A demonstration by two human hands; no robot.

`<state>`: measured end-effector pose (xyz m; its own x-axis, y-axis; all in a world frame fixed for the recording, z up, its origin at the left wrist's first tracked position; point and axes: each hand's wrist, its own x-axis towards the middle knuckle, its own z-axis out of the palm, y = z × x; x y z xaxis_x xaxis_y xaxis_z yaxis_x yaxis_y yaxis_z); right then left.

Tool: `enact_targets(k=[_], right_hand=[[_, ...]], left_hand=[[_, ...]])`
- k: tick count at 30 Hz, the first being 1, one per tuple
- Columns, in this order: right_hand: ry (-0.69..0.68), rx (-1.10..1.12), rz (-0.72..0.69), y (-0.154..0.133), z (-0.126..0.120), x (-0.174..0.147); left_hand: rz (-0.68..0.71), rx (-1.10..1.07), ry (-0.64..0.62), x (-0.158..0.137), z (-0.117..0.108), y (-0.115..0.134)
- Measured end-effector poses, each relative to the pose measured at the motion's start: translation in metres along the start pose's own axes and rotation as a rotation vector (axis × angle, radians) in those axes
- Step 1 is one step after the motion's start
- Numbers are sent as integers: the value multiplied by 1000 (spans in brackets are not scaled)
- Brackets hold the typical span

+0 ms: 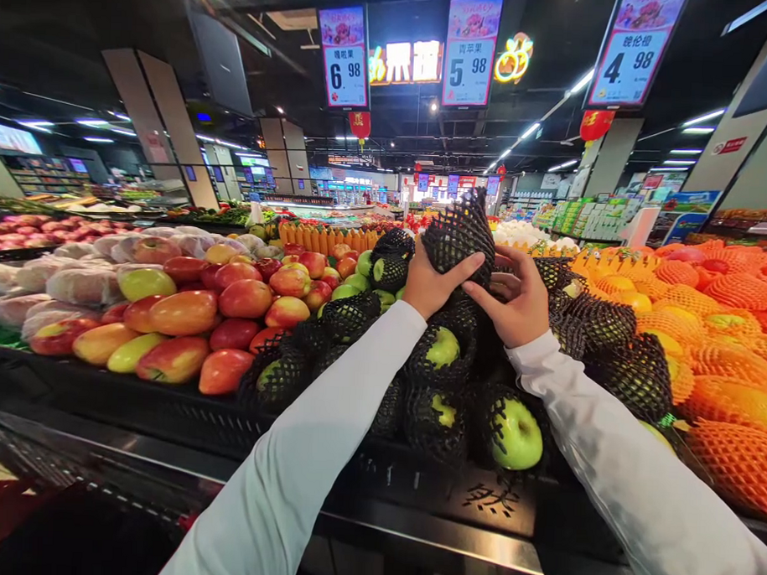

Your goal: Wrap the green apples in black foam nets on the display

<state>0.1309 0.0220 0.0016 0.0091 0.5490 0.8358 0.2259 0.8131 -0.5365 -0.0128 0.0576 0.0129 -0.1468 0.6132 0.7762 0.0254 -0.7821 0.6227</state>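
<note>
Black-netted fruit (pixel 459 238) is held up off the pile, above and slightly left of the bare-faced green apple (pixel 517 435) at the front. The left hand (pixel 435 277) grasps its left side, thumb laid across the net; the right hand (pixel 515 296) curls its fingers and thumb around the lower right, so 2 hands share the grip. Both wrists end in white sleeves (pixel 328 420). Around and behind the green apple sit more green apples in black nets (pixel 443 348). Farther left of it are red-and-yellow apples (pixel 245 299), then white-wrapped fruit (pixel 85 285). To its right lie oranges in orange nets (pixel 726 362). Directly below it runs the metal edge of the display stand (pixel 512 558). High above it hang 3 price signs (pixel 472 52), reading 6.98, 5.98 and 4.98.
</note>
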Motion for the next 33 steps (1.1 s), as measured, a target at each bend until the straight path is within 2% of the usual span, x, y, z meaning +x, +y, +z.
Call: enact_targets(k=[2,5,7,13,19,23,26,29,31,33], right_hand=[[96,12,12,0,-1,1],[264,58,-22,-2,-4,5],[287,69,-43,-3,-7,8],[183,-113,-39,-4,-10,8],[43,-137,18,-3,-4,4],[59,-122,57,-6,-2,2],[77,-78,81,-5,-2,1],[99,-47,76,-3,-2,1],[103,-49,67,-2,-2,1],[93,-54,62,-2,-3,1]], left_hand=[[-57,-72,-103,0,1,0],[-122,-193,-373,-4,2,2],[-134,-238,-451,-6,4,5],[-110,-243,-254,-5,4,8],[-97,-132,52,2,0,3],[-119,-73,312,9,-4,-7],[-226,-66,466,15,-7,-15],[-338,-99,519,18,-10,-18],[-369,-74,482,18,-11,-17],[-372,44,386,16,-12,-15]])
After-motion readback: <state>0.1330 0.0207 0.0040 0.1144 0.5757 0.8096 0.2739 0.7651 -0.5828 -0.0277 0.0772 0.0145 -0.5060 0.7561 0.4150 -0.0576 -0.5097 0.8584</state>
